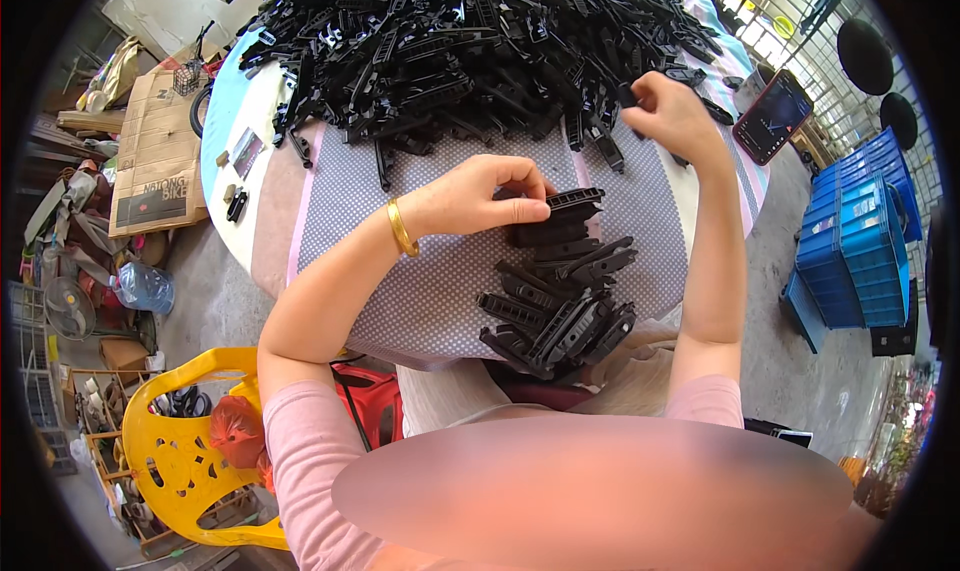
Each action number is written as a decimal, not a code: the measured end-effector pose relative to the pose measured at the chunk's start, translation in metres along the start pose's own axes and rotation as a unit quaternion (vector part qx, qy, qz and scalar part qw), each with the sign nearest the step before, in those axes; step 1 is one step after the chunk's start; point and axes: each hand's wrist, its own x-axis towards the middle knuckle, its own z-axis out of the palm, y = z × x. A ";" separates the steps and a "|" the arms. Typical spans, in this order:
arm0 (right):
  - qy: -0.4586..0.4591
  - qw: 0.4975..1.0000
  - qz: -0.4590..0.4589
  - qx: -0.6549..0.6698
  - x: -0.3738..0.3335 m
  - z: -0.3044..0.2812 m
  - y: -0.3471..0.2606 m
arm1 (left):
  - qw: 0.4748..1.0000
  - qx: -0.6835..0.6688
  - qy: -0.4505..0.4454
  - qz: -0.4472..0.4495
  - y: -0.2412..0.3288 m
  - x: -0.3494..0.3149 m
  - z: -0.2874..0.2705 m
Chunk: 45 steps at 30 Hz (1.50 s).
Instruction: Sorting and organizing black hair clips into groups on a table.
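My left hand (pixel 500 193), with a gold bangle at the wrist, is closed over a small stack of long black plastic parts (pixel 556 228). The topmost part shows a ribbed, ladder-like edge. Farther back on the right, my right hand (pixel 672 119) pinches a black plastic piece (pixel 628 97) at the edge of a big heap of black plastic parts (pixel 440 56). Most of that piece merges with the dark heap, so its full shape is hidden. Between my forearms, nearer to me, lies a smaller pile of the same kind of parts (pixel 575 321), some standing on edge.
The round table wears a dotted grey cloth (pixel 400 281) with pastel bands. A phone (pixel 772 116) stands at its right edge. Blue plastic crates (pixel 850 241) are stacked on the floor to the right. To the left are a yellow plastic chair (pixel 165 461) and a cardboard sheet (pixel 155 161).
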 end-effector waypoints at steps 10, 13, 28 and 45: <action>-0.044 0.986 -0.128 -0.095 -0.011 0.021 -0.031 | 0.964 -0.184 0.123 -0.149 -0.003 0.004 0.000; -0.121 0.960 -0.134 0.214 -0.011 0.013 -0.035 | 0.961 -0.179 0.187 -0.094 -0.004 0.006 0.006; -0.055 0.880 -0.172 0.440 -0.015 0.048 -0.060 | 0.870 -0.307 0.376 -0.080 0.000 0.005 0.002; -0.025 0.941 -0.184 0.283 -0.027 0.069 -0.072 | 0.874 -0.354 0.324 -0.074 -0.004 0.004 0.006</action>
